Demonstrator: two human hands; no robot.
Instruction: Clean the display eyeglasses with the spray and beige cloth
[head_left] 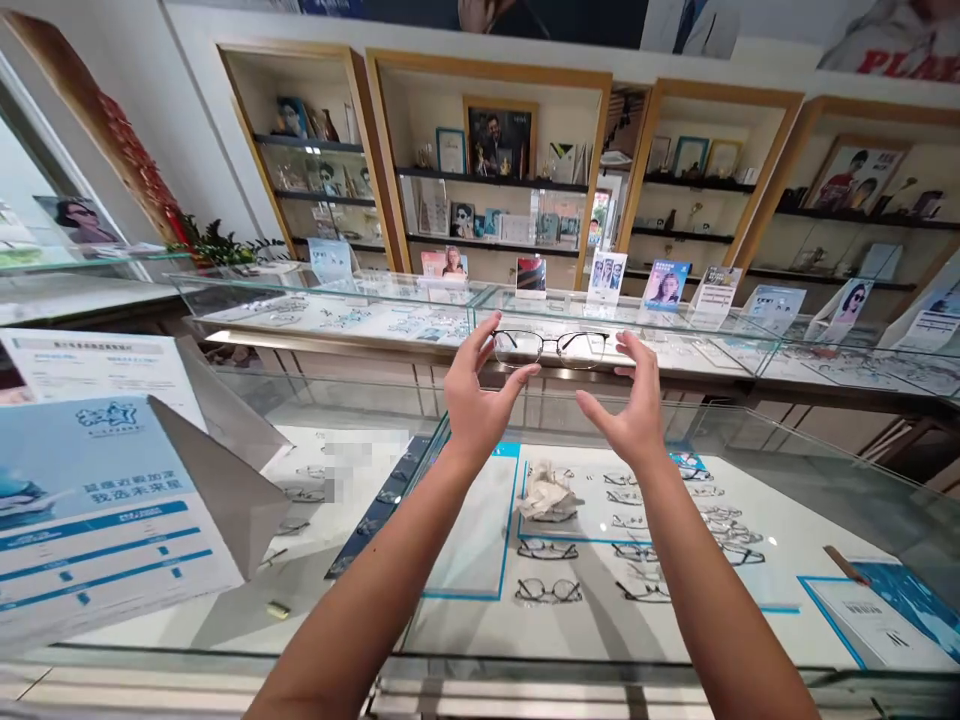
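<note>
A pair of eyeglasses [559, 337] with a dark upper rim and clear lenses is held up over the glass display counter. At its left end, my left hand [480, 395] has the frame between thumb and index finger, the thumb by the lower edge of the left lens. My right hand [634, 400] is beside the right end of the frame, its fingers curved and thumb spread apart. A small gap seems to separate those fingertips from the frame. Below the hands, a crumpled pale cloth or tissue [549, 492] lies on the counter among several eyeglasses [547, 591].
Folded cardboard signs [97, 500] stand at the near left. A dark tray [382, 500] lies left of the cloth. Blue-edged sheets [862, 615] lie at the right. Another glass case [360, 315] with eyewear and stand-up cards crosses behind, before wooden-framed wall shelves [487, 180].
</note>
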